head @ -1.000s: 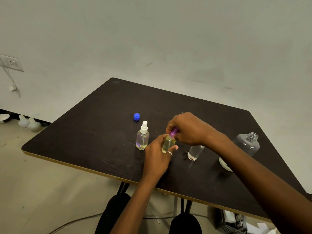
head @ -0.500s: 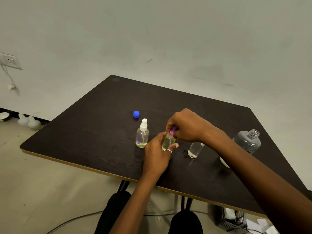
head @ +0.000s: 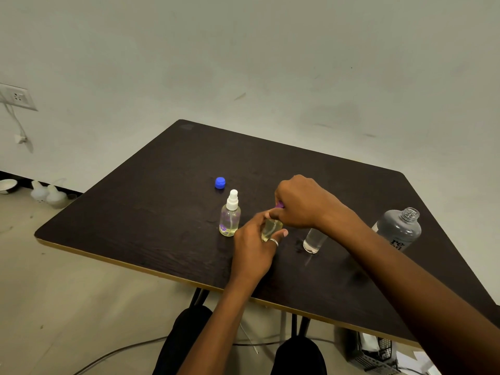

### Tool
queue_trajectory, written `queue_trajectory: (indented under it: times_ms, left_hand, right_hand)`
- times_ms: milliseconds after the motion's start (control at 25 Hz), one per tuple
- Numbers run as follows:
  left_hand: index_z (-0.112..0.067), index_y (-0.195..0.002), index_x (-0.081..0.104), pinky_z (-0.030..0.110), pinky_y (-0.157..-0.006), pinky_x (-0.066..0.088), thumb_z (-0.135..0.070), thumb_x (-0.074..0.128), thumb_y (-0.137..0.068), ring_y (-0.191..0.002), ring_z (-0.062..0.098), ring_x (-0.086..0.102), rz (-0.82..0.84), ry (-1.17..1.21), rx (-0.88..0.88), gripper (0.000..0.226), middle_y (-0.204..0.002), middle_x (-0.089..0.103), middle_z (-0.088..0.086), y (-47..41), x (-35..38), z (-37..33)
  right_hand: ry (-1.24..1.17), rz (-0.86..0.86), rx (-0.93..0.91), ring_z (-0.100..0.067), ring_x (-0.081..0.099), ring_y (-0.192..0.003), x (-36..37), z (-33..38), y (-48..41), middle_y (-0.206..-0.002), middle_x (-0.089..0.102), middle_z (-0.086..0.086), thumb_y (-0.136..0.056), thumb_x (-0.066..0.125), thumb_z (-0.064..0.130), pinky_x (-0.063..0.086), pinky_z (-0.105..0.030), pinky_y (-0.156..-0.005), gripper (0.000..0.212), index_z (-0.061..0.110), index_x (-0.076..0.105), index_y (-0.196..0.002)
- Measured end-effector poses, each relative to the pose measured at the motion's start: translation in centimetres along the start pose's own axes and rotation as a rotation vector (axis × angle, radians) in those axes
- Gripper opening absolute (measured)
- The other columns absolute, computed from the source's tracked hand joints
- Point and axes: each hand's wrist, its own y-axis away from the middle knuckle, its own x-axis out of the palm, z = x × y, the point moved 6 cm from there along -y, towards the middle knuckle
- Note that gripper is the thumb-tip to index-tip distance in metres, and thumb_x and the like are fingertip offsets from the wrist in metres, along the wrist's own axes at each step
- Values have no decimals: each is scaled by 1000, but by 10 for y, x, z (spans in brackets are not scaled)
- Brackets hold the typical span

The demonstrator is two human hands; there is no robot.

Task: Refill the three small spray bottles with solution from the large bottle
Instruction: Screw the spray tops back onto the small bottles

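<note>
Bottle [head: 271, 229] in left hand [head: 254, 247]; right hand [head: 300, 201] grips cap [head: 280, 204].

A single head-worn wide-angle view looks forward and down across the counter [head: 151, 212] from its near edge, close above, facing the wall [head: 270, 63]

The small spray bottle [head: 270, 229] is held round its body in the grip of the left hand [head: 253, 247], while its top is pinched from above by curled fingers of the right hand [head: 300, 203].
</note>
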Motion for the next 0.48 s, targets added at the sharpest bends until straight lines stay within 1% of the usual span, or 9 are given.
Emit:
queue_trajectory:
  times_ms: [40,160,200,280,320,360,400,480]
  left_hand:
    - [-40,-111,63,10,-76,49,-22,82,-81,-91,-3,65,-1,-4,0,39,-96,71,-16,0,0,0]
    - [-35,-109,65,9,-72,47,-22,81,-82,-86,-3,64,7,-8,0,34,-91,70,-16,0,0,0]
    - [-36,-109,65,8,-72,46,-22,81,-82,-86,-5,64,9,-6,6,34,-90,69,-19,0,0,0]
    - [-36,-109,65,7,-74,47,-21,81,-82,-87,-9,63,8,-16,18,35,-89,68,-22,0,0,-1]
    - [-34,-108,66,10,-77,49,-23,82,-82,-89,-8,64,10,-20,13,33,-91,69,-21,-1,0,0]
    - [-35,-105,66,13,-79,52,-24,81,-82,-91,-6,66,14,-21,5,30,-93,71,-19,-2,0,1]
    - [-38,-103,64,15,-80,53,-25,81,-82,-92,-4,67,21,-25,1,30,-95,72,-17,-2,1,2]
    - [-47,-100,60,13,-79,52,-27,80,-83,-93,-4,67,38,-33,-4,33,-97,72,-16,-2,1,2]
  right_hand:
    - [12,-6,6,-14,56,-55,1,0,1,-59,55,0,-86,65,39,47,-25,-51,35,12,57,-65]
    - [33,-18,6,-17,57,-57,3,1,3,-62,57,-3,-89,60,42,48,-28,-54,36,11,59,-70]
    - [33,-5,-6,-18,59,-61,4,1,4,-68,60,-4,-89,59,41,51,-31,-58,33,12,61,-75]
    - [-4,41,-68,-19,61,-77,3,2,8,-87,65,-1,-89,59,37,54,-36,-70,20,18,65,-92]
    - [-26,69,-119,-18,61,-84,2,3,10,-94,65,1,-88,61,33,54,-36,-76,16,22,65,-100]
    - [-33,92,-172,-16,61,-89,0,4,12,-99,65,2,-88,63,27,53,-34,-79,18,23,65,-105]
    - [-33,102,-216,-14,60,-91,-1,5,13,-101,65,3,-87,64,23,52,-32,-82,21,23,66,-108]
    - [-37,102,-255,-11,60,-89,-4,4,14,-100,66,3,-87,64,20,51,-28,-82,20,20,68,-107]
